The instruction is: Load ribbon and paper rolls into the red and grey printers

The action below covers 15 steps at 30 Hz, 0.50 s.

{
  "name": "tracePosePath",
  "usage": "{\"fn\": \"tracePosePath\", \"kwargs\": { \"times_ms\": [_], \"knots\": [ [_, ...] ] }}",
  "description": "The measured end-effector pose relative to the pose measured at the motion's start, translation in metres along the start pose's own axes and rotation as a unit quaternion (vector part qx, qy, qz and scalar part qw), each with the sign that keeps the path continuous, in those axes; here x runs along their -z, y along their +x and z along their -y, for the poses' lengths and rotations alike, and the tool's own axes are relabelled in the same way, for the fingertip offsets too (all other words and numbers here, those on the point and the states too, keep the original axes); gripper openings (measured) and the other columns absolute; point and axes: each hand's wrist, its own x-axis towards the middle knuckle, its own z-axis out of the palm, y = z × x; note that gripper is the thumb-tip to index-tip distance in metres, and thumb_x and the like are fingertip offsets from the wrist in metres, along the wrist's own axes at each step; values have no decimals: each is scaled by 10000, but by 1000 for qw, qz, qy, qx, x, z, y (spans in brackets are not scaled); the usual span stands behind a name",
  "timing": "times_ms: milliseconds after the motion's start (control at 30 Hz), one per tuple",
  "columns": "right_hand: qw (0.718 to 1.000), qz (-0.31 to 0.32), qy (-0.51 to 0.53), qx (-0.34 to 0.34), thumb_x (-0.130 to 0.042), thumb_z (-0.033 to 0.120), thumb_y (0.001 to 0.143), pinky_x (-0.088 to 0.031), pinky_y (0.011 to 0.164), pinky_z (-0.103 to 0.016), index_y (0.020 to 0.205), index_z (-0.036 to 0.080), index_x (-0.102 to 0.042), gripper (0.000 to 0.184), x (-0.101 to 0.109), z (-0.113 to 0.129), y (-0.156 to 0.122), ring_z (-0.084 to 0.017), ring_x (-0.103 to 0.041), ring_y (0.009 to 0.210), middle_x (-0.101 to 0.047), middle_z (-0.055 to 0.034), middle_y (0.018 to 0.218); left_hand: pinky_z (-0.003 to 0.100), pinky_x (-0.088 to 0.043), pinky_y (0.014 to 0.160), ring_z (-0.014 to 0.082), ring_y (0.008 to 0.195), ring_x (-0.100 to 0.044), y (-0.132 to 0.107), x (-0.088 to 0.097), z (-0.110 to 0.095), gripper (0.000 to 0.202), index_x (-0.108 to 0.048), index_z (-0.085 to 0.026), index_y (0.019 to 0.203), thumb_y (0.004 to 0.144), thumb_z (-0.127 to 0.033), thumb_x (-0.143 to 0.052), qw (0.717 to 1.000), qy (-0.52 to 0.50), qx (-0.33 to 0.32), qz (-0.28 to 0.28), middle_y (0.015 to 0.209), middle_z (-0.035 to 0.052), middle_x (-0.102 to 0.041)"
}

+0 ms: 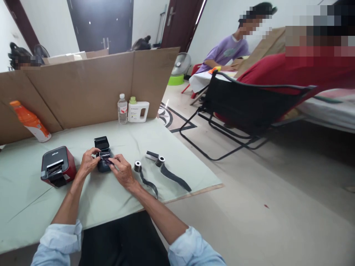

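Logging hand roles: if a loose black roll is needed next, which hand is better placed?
Probably the right hand: it's nearer both black rolls. The left hand is across the small open device. Both are busy there, though.

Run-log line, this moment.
left hand: at compact printer | right hand: same | lid: open | nearby: red-black printer, two black rolls

Head-worn camera, facing forward, angled down; table (pixel 107 195) close below
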Motion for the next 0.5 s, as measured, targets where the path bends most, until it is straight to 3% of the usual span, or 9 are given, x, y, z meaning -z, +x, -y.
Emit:
{"fn": "tracePosePath", "kwargs": {
  "times_ms": [300, 500],
  "knots": [
    [1000, 11, -16, 6, -548, 161, 984, -589, 863, -318, 1162, 219, -773, 292, -2, 0, 3, -195, -685, 931, -664, -107, 1166, 320, -544, 796, 201, 839, -658, 9, 0, 2, 345, -750, -183, 1011, 706, -183, -590, 998, 46, -18, 35, 915, 40, -727],
    [1000, 7, -3, 16, -504, 126, 983, -587, 939, -358, 1184, 231, -768, 348, 0, 1, 9, -221, -683, 1038, -690, -109, 1150, 374, -546, 897, 236, 898, -681, 8, 8, -2, 380, -790, -228, 1039, 717, -186, -594, 993, 98, -44, 48, 926, 48, -752]
  ]
}}
